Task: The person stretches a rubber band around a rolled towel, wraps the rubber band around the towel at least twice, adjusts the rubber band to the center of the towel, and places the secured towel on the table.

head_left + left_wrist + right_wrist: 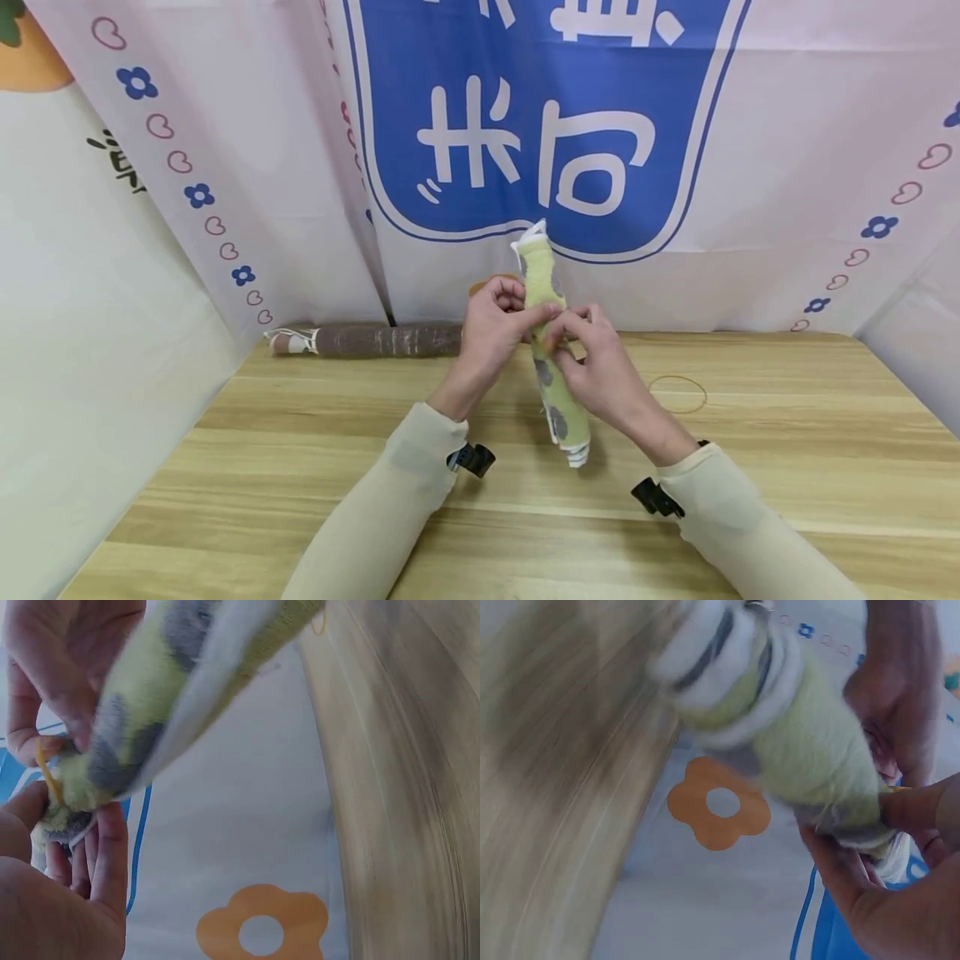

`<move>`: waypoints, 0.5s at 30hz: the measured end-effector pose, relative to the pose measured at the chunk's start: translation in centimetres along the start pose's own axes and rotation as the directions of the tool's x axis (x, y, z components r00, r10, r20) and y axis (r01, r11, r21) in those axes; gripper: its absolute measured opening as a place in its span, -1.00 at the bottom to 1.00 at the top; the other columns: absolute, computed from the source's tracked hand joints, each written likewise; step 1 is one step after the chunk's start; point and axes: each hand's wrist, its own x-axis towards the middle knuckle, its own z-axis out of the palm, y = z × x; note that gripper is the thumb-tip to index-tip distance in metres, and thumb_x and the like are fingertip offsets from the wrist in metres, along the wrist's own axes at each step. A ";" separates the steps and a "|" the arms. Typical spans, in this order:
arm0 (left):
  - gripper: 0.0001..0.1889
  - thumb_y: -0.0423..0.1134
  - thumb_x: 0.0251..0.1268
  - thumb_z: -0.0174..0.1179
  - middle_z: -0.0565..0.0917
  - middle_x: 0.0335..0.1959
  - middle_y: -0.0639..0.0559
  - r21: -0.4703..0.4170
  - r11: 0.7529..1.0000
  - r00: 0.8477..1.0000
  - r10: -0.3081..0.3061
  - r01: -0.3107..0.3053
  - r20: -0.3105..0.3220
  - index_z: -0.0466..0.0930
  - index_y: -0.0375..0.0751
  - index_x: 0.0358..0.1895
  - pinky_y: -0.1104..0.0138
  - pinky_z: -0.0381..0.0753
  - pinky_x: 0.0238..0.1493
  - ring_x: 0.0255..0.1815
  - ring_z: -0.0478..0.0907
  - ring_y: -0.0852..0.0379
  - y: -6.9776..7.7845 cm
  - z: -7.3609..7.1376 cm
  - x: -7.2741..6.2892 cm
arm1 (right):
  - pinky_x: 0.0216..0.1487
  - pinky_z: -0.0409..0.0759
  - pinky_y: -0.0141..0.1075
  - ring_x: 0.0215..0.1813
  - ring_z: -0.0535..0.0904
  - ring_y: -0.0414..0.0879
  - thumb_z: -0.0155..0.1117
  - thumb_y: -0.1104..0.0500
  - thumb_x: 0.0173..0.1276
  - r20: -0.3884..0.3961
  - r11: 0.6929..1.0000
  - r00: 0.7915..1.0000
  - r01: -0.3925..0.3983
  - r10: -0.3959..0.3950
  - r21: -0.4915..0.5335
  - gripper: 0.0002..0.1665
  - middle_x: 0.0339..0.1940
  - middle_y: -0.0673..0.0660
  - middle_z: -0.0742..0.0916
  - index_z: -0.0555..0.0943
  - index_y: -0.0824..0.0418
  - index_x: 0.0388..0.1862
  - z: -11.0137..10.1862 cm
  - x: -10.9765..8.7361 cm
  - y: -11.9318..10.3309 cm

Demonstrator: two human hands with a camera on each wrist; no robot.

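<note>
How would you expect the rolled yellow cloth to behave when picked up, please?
Probably fairly firm: the rolled yellow cloth looks nearly straight along its length. Its fuzzy surface suggests it would hardly slip. Being rounded, it may roll if set down.

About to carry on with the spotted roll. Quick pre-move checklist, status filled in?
1. Spotted roll supported: ok, held by the left hand and right hand near its middle.
2. Yellow band at the roll: ok, seen against it in the left wrist view.
3. Band all the way round the roll: cannot tell, hands hide much of it.
4. Roll ends flush: not ok, white layers stick out at the lower end.
5. Second band separate: ok, loose on the table, right of the roll.
6. Brown roll clear of the spotted one: ok, lies apart at the back left.
</note>
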 end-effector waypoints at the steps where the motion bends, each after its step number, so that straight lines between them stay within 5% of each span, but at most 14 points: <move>1: -0.65 -0.34 0.20 0.58 0.67 -0.34 -0.04 -0.003 1.000 1.000 -0.003 0.004 0.012 0.51 -0.23 -0.18 0.38 0.65 -0.46 -0.41 0.58 0.17 0.0 -0.1 0.1 | 0.03 0.71 0.06 0.13 0.55 0.17 0.29 0.59 0.35 0.013 0.999 0.999 -0.035 0.035 0.036 -0.74 -0.04 0.27 0.54 0.58 0.26 -0.28 -0.2 0.1 0.0; 4: -0.68 -0.30 0.27 0.54 0.74 -0.25 -0.10 -0.044 0.999 0.998 -0.021 0.024 0.058 0.54 -0.25 -0.11 0.32 0.73 -0.37 -0.33 0.67 0.13 -0.1 -0.4 0.4 | 0.04 0.71 -0.02 0.13 0.63 0.16 0.27 0.54 0.39 0.059 0.962 0.982 -0.186 0.178 0.202 -0.81 0.00 0.27 0.56 0.55 0.30 -0.19 -0.8 0.2 0.1; 8: -0.67 -0.24 0.40 0.43 0.77 -0.12 -0.14 -0.135 0.985 0.986 -0.087 0.107 0.142 0.58 -0.29 0.09 0.22 0.79 -0.17 -0.21 0.74 0.08 -0.8 -1.0 1.0 | -0.09 0.71 -0.21 0.03 0.68 0.04 0.29 0.44 0.43 0.115 0.836 0.937 -0.345 0.329 0.427 -0.82 0.01 0.25 0.65 0.48 0.32 -0.12 -1.4 0.4 0.5; 12: -0.54 -0.21 0.45 0.37 0.75 -0.04 -0.18 -0.184 0.964 0.963 -0.149 0.192 0.224 0.54 -0.29 0.32 0.12 0.76 0.00 -0.16 0.76 0.03 -1.1 -1.3 1.2 | -0.12 0.70 -0.26 -0.06 0.65 -0.04 0.26 0.44 0.43 0.179 0.733 0.920 -0.387 0.349 0.559 -0.81 -0.05 0.18 0.61 0.45 0.25 -0.17 -2.1 0.6 1.0; 15: -0.51 -0.27 0.43 0.38 0.77 -0.05 -0.14 -0.194 0.962 0.960 -0.144 0.193 0.240 0.53 -0.28 0.34 0.13 0.77 -0.01 -0.17 0.77 0.04 -1.1 -1.3 1.3 | -0.10 0.70 -0.25 -0.07 0.64 -0.04 0.24 0.45 0.43 0.220 0.700 0.914 -0.404 0.342 0.589 -0.79 -0.05 0.15 0.58 0.45 0.20 -0.19 -2.3 0.7 1.4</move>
